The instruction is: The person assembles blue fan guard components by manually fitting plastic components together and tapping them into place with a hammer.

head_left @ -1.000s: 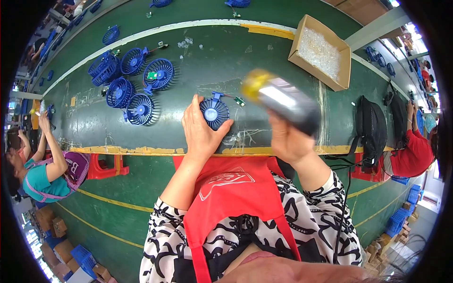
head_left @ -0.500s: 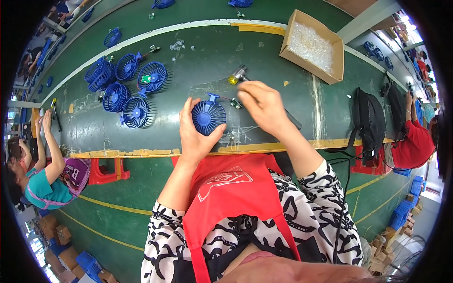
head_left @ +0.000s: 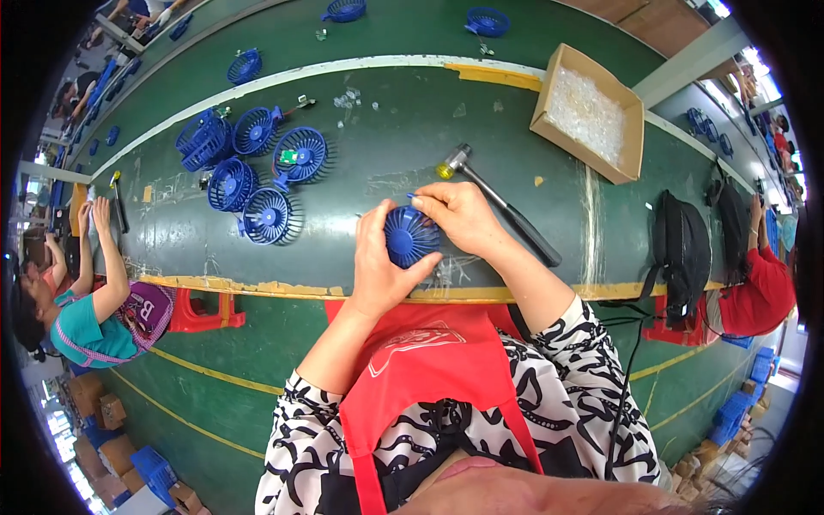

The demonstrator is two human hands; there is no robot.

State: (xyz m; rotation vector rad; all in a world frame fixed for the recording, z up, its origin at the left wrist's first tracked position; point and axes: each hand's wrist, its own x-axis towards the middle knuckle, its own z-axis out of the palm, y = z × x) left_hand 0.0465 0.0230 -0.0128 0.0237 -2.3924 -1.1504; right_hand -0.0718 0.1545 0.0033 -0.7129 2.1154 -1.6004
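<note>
A round blue fan housing (head_left: 412, 237) with radial slats sits near the table's front edge. My left hand (head_left: 378, 257) curves around its left side, thumb at the lower edge and fingers along the upper left. My right hand (head_left: 464, 221) pinches at the small neck on top of the housing, fingertips pressed together there. The circuit board on wires beside that neck is hidden now. To the right of my right hand lies a hammer (head_left: 506, 209) with a yellow-faced head and black handle.
Several blue fan housings (head_left: 264, 215) cluster at left, some with green circuit boards. A cardboard box (head_left: 632, 142) of small clear pieces stands at back right. Small clear parts (head_left: 348, 99) lie farther back. A black bag (head_left: 681, 249) hangs at the right edge; co-workers sit both sides.
My right hand has moved left and down from beside the hammer to the housing's neck, uncovering the hammer's handle. My left hand keeps its hold. The whole view has shifted slightly.
</note>
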